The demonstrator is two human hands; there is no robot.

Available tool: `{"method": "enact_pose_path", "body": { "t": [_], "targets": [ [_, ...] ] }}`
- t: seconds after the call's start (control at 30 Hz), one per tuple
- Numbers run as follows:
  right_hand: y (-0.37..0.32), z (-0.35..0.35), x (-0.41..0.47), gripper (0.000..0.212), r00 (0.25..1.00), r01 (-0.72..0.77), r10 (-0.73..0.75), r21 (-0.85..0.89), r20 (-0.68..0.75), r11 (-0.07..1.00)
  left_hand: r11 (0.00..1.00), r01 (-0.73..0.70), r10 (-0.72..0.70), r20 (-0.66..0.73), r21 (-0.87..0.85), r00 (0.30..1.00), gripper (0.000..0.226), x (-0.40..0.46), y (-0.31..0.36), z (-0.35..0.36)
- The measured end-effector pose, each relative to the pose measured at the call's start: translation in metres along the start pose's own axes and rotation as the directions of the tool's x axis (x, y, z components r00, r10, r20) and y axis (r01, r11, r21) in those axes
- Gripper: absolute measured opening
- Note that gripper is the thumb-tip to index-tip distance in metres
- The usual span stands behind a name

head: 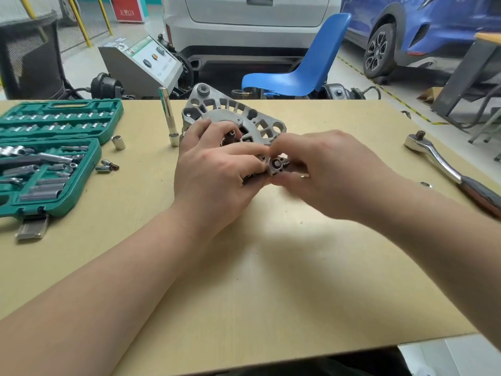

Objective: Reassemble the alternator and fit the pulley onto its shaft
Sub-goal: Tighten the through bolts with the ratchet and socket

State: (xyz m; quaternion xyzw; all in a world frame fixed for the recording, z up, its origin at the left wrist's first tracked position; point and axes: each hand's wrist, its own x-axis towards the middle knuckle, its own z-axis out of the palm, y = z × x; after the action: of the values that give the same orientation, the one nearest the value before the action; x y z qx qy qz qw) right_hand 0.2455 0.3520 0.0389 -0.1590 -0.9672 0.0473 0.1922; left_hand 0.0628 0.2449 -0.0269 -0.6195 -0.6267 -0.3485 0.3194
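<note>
Just above the middle of the frame both hands meet over the alternator housing (235, 118), a pale cast-aluminium end frame with ribbed windows and mounting ears. It stands tilted on the bench (271, 267), its upper ear pointing toward the top of the frame. The left hand (217, 169) grips the housing from the left, fingers curled over its lower edge and thumb up near the central opening. The right hand (330, 169) comes in from the right, its fingertips pinching a small grey metal part (278, 165) with a round hole, held against the housing's lower rim where the two hands touch. What the part is cannot be told; much of it is hidden by fingers.

At the left edge lies an open green socket set (54, 156), its two trays filled with chrome sockets and bits. Just right of it a loose socket (118, 142) stands on the bench, and lower down a few small bits (107, 166) lie together. A tall chrome deep socket (169, 118) stands upright just left of the housing. At the right edge a ratchet (444, 169) lies diagonally, head toward the upper left, dark handle running off the frame.

Beyond the bench, across the top of the frame, are a blue chair (306, 66), a white car (252, 25) and a blue car (420, 31).
</note>
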Motion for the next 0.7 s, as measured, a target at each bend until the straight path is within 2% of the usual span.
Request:
{"method": "enact_pose_path", "body": {
  "t": [0.13, 0.23, 0.3, 0.4, 0.47, 0.57, 0.7],
  "targets": [
    [0.005, -0.014, 0.013, 0.021, 0.991, 0.047, -0.039, -0.065, 0.127, 0.997, 0.999, -0.036, 0.037, -0.038, 0.035, 0.999, 0.023, -0.003, -0.002, 0.003],
    [0.005, -0.009, 0.01, 0.02, 0.993, 0.09, -0.081, -0.098, 0.091, 0.991, 0.998, -0.04, 0.042, -0.034, 0.055, 0.999, 0.022, -0.007, -0.005, 0.003],
    [0.005, -0.006, 0.008, 0.02, 0.994, 0.087, -0.082, -0.08, 0.067, 0.993, 0.999, -0.029, 0.028, -0.035, -0.014, 0.999, 0.022, -0.007, -0.006, -0.002],
    [0.005, -0.004, 0.009, 0.019, 0.998, 0.046, -0.044, -0.069, 0.033, 0.997, 0.993, 0.052, -0.051, 0.014, -0.103, 0.999, 0.05, -0.005, -0.004, -0.01],
    [0.003, -0.004, 0.009, 0.019, 0.999, 0.041, -0.039, -0.085, 0.019, 0.996, 0.997, 0.079, -0.079, 0.057, -0.012, 0.995, 0.064, -0.005, -0.001, -0.011],
    [0.002, -0.004, 0.008, 0.015, 0.999, 0.027, -0.025, -0.08, 0.021, 0.996, 0.993, 0.046, -0.054, 0.077, 0.105, 0.996, 0.052, -0.001, 0.002, -0.006],
    [0.002, 0.0, 0.004, 0.017, 0.999, -0.036, 0.035, 0.016, 0.032, 0.999, 0.988, 0.008, -0.008, -0.002, 0.152, 1.0, 0.036, -0.002, 0.003, 0.002]
  ]
}}
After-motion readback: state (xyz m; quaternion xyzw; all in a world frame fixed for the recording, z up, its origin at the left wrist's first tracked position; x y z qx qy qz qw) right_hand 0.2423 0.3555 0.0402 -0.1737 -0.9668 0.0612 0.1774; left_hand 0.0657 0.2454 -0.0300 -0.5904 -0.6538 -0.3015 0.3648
